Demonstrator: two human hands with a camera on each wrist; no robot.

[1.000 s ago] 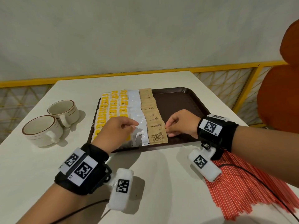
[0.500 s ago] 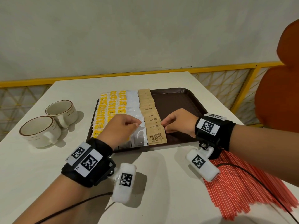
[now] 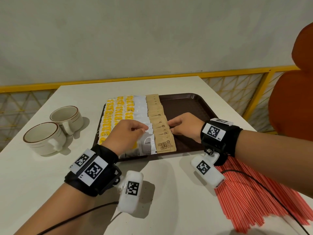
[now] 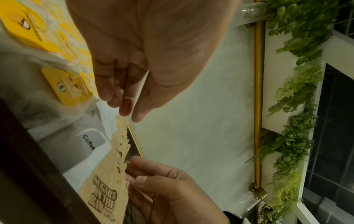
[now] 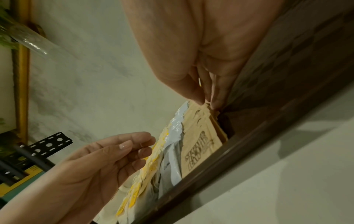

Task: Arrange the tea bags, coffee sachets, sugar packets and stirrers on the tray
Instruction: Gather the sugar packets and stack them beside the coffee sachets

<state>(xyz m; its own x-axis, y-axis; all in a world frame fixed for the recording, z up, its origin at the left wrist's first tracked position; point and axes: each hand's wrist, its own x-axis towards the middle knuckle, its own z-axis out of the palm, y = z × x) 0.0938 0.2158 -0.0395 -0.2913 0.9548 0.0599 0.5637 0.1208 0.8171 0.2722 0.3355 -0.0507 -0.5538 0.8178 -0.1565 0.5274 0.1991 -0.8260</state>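
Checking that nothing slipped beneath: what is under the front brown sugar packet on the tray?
Beneath the front sugar packet only the brown tray shows, around its edges. Whatever lies directly under it is covered.

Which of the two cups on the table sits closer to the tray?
The farther cup, behind and to the right of the other cup, is closer to the tray.

tray's (image 3: 194, 106) bare right half; cups (image 3: 55, 128) leftward

one brown tray (image 3: 189, 106) carries three columns of yellow tea bags (image 3: 118, 111), one column of white coffee sachets (image 3: 141, 109) and one of brown sugar packets (image 3: 155, 114); two cups (image 3: 50, 131) stand left of the tray, one bundle of red stirrers (image 3: 254, 197) right of it.
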